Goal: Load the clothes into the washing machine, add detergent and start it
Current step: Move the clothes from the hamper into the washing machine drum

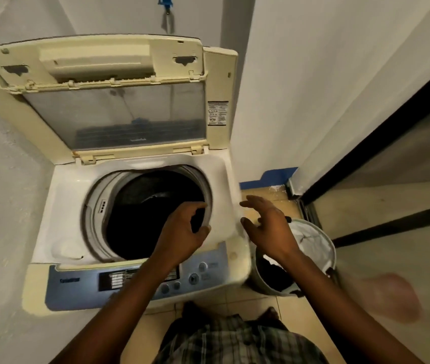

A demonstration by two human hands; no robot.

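A washing machine [59, 206] is seen from above, pushed into a corner between two walls. Its lid [114, 114] is folded up and stands open at the back. The round drum [143, 219] is uncovered. It is very dark inside, so what lies in it cannot be told.

A bucket [329, 248] is set on the floor [261, 306], just beside the right side of the machine. Dark clothes [270, 271] are piled in the bucket, and something white [311, 240] is seen at its far side.

A blue panel [77, 282] with round buttons [193, 279] is found along the front edge of the machine.

The left hand [182, 232] is held over the right rim of the drum. Its fingers and thumb are bent like a letter C, set apart, and nothing is held in them.

The right hand [271, 229] is held in the air near the right edge of the machine, above the far part of the bucket. Its fingers are spread wide and nothing is held. It is a little blurred.

A checked shirt [235, 342] is seen at the bottom.
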